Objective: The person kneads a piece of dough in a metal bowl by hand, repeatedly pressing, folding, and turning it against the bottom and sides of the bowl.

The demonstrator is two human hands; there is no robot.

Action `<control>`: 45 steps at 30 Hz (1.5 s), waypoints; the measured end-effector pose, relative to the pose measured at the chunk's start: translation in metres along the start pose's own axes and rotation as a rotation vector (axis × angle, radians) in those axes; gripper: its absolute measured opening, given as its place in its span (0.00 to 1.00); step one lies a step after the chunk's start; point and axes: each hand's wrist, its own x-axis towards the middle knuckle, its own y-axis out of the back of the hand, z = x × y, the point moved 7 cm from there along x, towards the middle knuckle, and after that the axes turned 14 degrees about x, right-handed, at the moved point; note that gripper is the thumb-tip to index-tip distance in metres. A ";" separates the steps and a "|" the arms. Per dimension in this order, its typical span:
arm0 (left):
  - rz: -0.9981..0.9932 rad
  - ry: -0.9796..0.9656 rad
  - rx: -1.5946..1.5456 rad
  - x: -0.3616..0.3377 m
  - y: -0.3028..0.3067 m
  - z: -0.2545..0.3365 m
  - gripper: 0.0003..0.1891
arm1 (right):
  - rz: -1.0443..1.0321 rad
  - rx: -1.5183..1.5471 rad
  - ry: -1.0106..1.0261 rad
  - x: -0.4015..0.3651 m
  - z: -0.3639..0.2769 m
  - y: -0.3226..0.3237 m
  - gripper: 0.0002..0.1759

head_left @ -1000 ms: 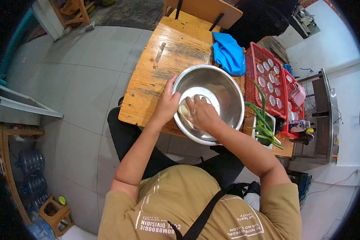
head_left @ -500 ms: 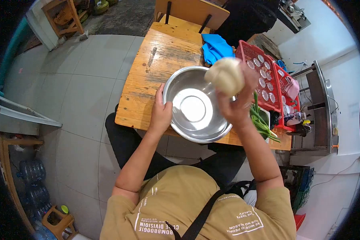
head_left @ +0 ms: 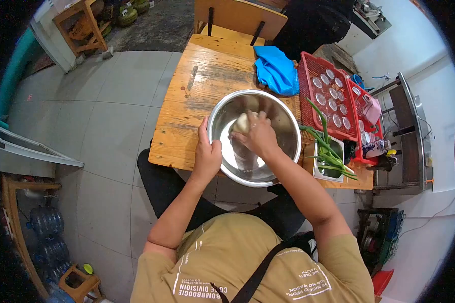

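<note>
A wide steel mixing bowl rests at the near edge of the wooden table. My left hand grips its left rim, thumb and fingers closed on the metal. Down inside the bowl, my right hand has its fingers wrapped over a pale ball of dough. Part of the dough is hidden under that hand, and its visible side looks smooth and cream-white.
Right of the bowl, green onions lie across a small metal container. A blue cloth or bag sits behind it. Red plastic baskets hold several clear cups. Beneath is the wooden table, with a wooden chair beyond.
My right hand has come down and leftward, bringing the dough from above the bowl's right rim into the bowl. My left hand still holds the left rim.
</note>
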 end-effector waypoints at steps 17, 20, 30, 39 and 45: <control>-0.001 0.140 -0.246 0.001 -0.006 -0.008 0.35 | 0.784 0.349 0.669 -0.080 -0.051 0.164 0.37; 0.010 0.081 -0.116 0.002 -0.004 -0.016 0.35 | 0.298 0.096 0.540 -0.062 -0.015 0.096 0.32; -0.032 0.109 -0.386 0.049 0.005 -0.014 0.30 | 0.065 0.073 0.168 -0.023 0.011 0.026 0.41; -0.225 -0.180 0.538 0.134 -0.038 0.057 0.22 | -0.255 -0.097 0.256 -0.007 -0.007 -0.017 0.39; -0.148 -0.264 0.814 0.140 -0.056 0.053 0.18 | 0.146 0.885 -0.172 0.028 0.078 -0.016 0.28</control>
